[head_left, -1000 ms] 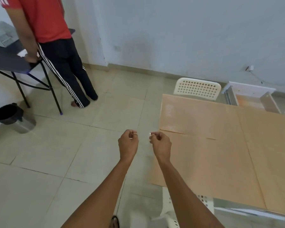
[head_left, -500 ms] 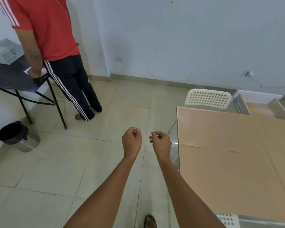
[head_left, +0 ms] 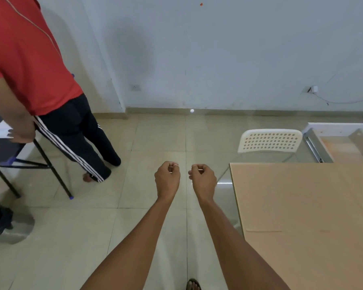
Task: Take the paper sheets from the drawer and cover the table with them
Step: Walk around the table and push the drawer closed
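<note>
Brown paper sheets (head_left: 306,210) lie flat over the glass table (head_left: 224,185) at the right, with a bare glass strip along its left edge. The open drawer (head_left: 342,143) sits at the far right beyond the table, its bottom orange-brown. My left hand (head_left: 167,178) and my right hand (head_left: 202,180) hang side by side over the floor, left of the table. Both are curled into loose fists with nothing in them.
A white perforated chair (head_left: 269,140) stands at the table's far side. A person in a red shirt (head_left: 29,65) leans on a dark folding table (head_left: 2,149) at the left. A black bin (head_left: 0,220) sits at the lower left. Tiled floor lies between.
The view has swung left and closer to the person; the table has slid toward the right edge of the frame. My fists stay curled and close together.
</note>
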